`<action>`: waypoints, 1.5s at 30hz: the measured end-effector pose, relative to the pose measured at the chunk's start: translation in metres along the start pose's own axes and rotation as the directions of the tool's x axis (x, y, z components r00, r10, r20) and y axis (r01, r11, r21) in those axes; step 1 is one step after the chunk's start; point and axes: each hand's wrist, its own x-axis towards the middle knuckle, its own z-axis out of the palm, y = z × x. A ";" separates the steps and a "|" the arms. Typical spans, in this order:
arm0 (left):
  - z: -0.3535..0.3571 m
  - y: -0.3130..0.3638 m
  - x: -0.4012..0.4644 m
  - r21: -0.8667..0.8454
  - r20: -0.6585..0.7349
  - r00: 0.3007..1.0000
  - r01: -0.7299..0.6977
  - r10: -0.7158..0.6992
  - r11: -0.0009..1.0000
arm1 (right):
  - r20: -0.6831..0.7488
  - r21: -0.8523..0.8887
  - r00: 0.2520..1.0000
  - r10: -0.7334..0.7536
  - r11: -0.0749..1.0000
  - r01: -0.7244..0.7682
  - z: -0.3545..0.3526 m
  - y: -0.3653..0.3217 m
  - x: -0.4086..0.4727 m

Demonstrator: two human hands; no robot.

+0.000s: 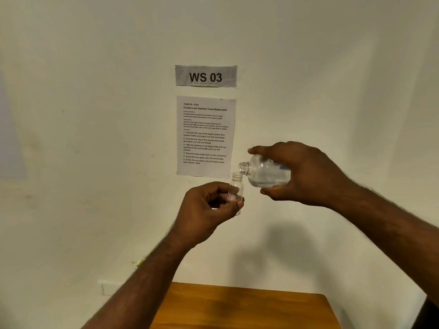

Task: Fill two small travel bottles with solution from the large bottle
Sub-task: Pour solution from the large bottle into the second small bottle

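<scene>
L hand (pixel 209 207) pinches small bottle (pixel 236 189) upright, uncapped, above table (pixel 244 307). R hand (pixel 299 173) grips big bottle (pixel 266 172) tipped, mouth just above small neck. Advice: keep necks lined up, tilt slow, watch for overflow.

Wooden table (pixel 249 307) sits below my arms, orange-brown top, far edge up against the white wall (pixel 95 162). Only a bare patch of the top is in my view.

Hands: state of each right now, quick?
Left hand: grips the small travel bottle, upright.
Right hand: grips the large bottle, tipped.
</scene>
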 end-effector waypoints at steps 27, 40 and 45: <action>-0.002 0.000 0.002 -0.099 0.021 1.000 0.014 -0.012 0.995 | 0.037 -0.112 0.995 -0.090 0.989 0.093 -0.012 -0.001 0.013; 0.000 -0.002 0.003 -0.078 0.021 1.000 0.012 -0.010 0.997 | 0.044 -0.140 0.992 -0.115 0.983 0.120 -0.013 0.000 0.014; 0.000 -0.003 0.003 -0.083 0.020 1.000 0.014 -0.013 0.996 | 0.043 -0.154 0.990 -0.131 0.979 0.136 -0.014 0.000 0.015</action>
